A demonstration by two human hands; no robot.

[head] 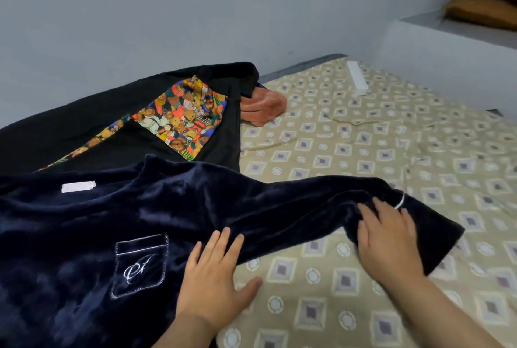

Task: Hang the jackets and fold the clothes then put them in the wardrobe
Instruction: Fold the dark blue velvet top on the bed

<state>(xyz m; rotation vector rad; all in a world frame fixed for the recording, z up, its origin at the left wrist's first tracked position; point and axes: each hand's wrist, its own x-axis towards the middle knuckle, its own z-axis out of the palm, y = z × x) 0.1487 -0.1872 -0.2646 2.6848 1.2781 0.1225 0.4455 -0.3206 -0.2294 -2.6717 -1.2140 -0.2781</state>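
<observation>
Our dark navy velvet top [112, 221] lies on the beige patterned bedsheet [363, 151]. Our left hand [215, 277] and right hand [389, 238] press flat, fingers open; we should smooth the sleeve [293, 202] before folding it inward.

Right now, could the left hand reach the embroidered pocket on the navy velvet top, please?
Probably yes: the left hand lies flat on the edge of the navy velvet top, beside the pocket, with nothing covering the cloth between them.

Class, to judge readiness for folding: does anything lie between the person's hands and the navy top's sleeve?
Nothing visible does. The left hand rests flat on the navy top; the right hand lies on its sleeve. The black jacket lies farther back.
</observation>
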